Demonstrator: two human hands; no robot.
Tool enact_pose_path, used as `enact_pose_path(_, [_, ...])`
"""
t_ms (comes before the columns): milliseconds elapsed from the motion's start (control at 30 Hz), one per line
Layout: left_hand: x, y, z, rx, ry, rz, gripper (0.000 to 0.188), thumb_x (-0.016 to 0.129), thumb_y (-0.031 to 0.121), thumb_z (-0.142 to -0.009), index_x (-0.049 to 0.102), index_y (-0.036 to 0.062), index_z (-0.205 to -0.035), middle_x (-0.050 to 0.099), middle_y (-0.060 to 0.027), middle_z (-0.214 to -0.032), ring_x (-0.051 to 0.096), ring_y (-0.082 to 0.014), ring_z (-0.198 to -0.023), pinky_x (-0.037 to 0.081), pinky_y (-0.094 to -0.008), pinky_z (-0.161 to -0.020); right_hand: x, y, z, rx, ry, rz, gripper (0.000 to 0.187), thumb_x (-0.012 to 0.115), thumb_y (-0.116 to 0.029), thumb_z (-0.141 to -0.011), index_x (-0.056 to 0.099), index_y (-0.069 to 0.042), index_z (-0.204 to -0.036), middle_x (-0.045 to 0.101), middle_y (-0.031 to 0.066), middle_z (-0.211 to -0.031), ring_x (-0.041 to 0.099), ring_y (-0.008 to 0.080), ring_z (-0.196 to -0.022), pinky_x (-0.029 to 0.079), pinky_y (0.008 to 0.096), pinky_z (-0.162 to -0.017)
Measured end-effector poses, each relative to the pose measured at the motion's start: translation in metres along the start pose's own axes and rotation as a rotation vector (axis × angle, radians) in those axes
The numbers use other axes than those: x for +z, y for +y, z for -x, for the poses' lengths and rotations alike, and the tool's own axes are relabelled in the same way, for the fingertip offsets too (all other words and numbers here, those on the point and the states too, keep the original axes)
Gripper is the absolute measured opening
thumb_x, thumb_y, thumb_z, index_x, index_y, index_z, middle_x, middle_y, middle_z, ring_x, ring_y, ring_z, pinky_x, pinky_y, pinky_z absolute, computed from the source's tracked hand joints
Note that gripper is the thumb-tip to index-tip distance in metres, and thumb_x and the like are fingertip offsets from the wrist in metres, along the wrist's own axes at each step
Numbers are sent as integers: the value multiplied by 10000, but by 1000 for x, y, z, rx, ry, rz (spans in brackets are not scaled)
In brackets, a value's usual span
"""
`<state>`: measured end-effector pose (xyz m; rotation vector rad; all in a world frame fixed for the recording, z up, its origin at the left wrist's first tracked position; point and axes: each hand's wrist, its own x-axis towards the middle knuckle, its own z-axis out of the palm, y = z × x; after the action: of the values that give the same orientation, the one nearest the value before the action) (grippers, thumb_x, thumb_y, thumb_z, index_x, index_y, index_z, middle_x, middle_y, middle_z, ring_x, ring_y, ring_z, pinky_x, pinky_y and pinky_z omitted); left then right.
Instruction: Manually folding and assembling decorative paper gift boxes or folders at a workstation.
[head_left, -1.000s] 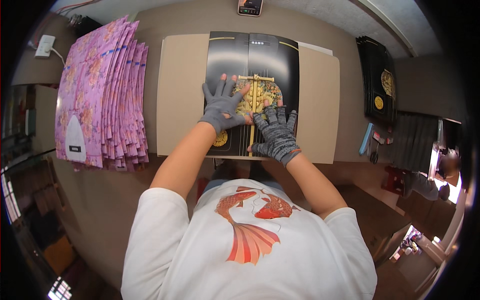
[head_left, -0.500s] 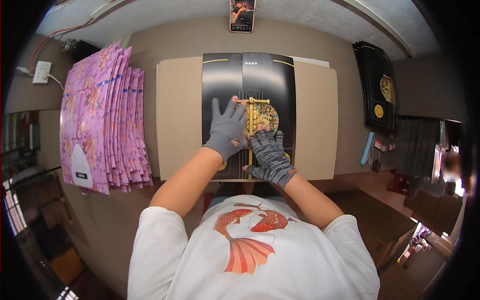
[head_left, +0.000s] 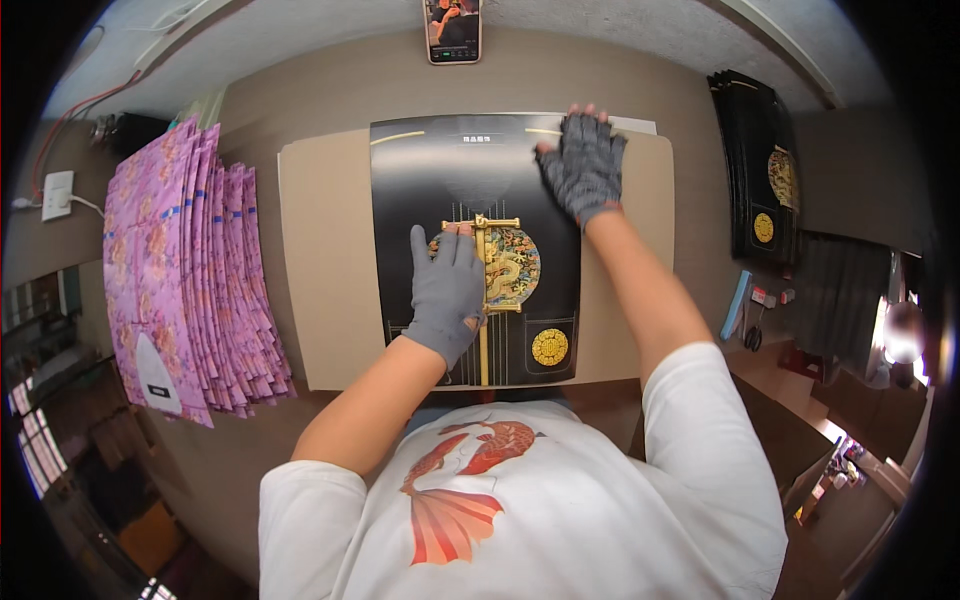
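On the brown tabletop [head_left: 330, 100], a broad sheet of cardboard [head_left: 325, 260] is laid near the middle of the near edge. A stack of pink floral pieces [head_left: 150, 250] is kept towards the left edge. In the centre of the cardboard a glossy black piece [head_left: 450, 165] is spread face up; its two halves are brought together under a gold band, and by appearance the flat lay is largely done. Whether anything is left to be settled at its far right corner cannot be told. More black pieces [head_left: 745, 165] are stacked by the tabletop's right edge.

The left hand [head_left: 445, 300], in a plain grey glove, is laid flat over part of the gold medallion [head_left: 515, 265], fingers extended, nothing gripped. The right hand [head_left: 585, 165], in a mottled glove, is opened over the far right corner, slightly blurred; nothing is seen grasped, and firm contact cannot be confirmed.
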<state>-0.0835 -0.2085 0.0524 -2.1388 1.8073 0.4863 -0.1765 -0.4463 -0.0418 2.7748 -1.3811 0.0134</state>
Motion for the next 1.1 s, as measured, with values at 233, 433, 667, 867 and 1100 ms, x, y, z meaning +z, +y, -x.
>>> enact_pose_path(233, [5, 7, -4, -19, 59, -40, 789, 829, 487, -639, 599, 45, -1251, 399, -134, -1501, 316, -263, -1426, 131, -629, -1156, -1, 36, -104, 141, 62, -189, 750, 379, -540, -968, 253, -64, -1533, 207, 152, -1610, 192, 331, -1488, 176, 629, -1142])
enact_pose_path(433, [9, 1, -4, -79, -36, -12, 779, 836, 484, -629, 608, 57, -1239, 391, -124, -1507, 316, -262, -1425, 122, -633, -1159, -37, -65, -20, -250, 207, 142, 618, 471, -411, -921, 452, -39, -1414, 472, 214, -1436, 404, 410, -1362, 309, 583, -1097])
enact_pose_path(667, [6, 1, -3, -28, -20, 20, 830, 827, 504, -636, 584, 45, -1283, 370, -122, -1526, 292, -258, -1441, 121, -628, -1160, -13, -59, 41, -420, 152, -120, 612, 481, -414, -907, 474, -55, -1403, 461, 213, -1442, 390, 379, -1373, 239, 503, -1165])
enact_pose_path(867, [2, 8, -4, -40, -30, -9, 848, 818, 491, -662, 551, 44, -1331, 358, -125, -1527, 283, -259, -1446, 131, -623, -1160, 8, 2, -77, -31, 149, -169, 650, 445, -482, -928, 455, -69, -1430, 404, 184, -1503, 343, 353, -1413, 204, 531, -1167])
enact_pose_path(1100, [2, 9, -2, -37, 4, -15, 570, 699, 260, -783, 580, 13, -1283, 407, -154, -1483, 351, -294, -1390, 177, -620, -1148, -13, -12, -35, -229, 211, -33, 749, 473, -553, -917, 371, -82, -1491, 330, 162, -1557, 265, 344, -1457, 167, 571, -1166])
